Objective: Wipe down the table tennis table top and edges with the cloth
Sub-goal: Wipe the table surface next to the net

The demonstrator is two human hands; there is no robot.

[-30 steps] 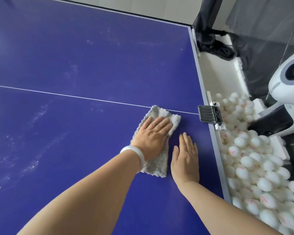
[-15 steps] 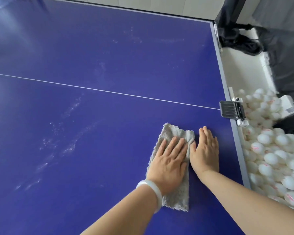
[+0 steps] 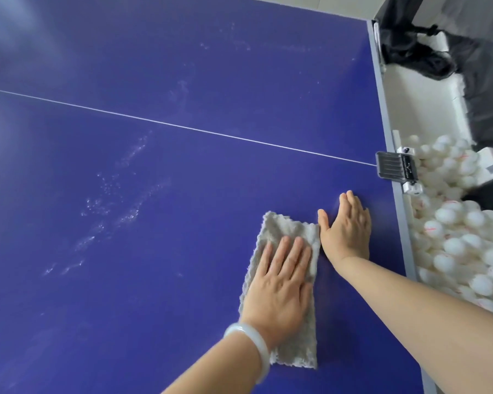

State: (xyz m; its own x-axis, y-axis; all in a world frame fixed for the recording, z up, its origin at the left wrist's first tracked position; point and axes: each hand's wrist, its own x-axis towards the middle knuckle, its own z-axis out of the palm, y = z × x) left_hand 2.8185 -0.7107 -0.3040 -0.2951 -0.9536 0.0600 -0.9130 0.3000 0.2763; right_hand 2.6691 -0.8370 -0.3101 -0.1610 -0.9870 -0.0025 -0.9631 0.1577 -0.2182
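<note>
Left forearm is coming in from the bottom edge, pale bracelet (image 3: pixel 256 349) sitting on the wrist. Left hand (image 3: pixel 279 282) is lying flat, palm down, fingers straight and slightly spread, pressing on the grey cloth (image 3: pixel 285 227), not gripping it. Cloth is lying folded into a long strip on the blue table (image 3: pixel 154 280), near its right edge. Right arm is reaching in from the lower right. Right hand (image 3: pixel 349 227) is resting flat on the bare table top, fingers straight and together, holding nothing, thumb edge touching or just beside the cloth's right side. Whitish smudges (image 3: pixel 120 211) are showing left of the cloth. White line (image 3: pixel 182 127) is running across the top farther out, ending at a black clamp (image 3: pixel 394 169) on the edge; its small logo is unreadable. White balls (image 3: pixel 453 245) are piling up beyond the edge, red marks on them too blurred to read. Black netting (image 3: pixel 410 49) is bunching at the far corner.
</note>
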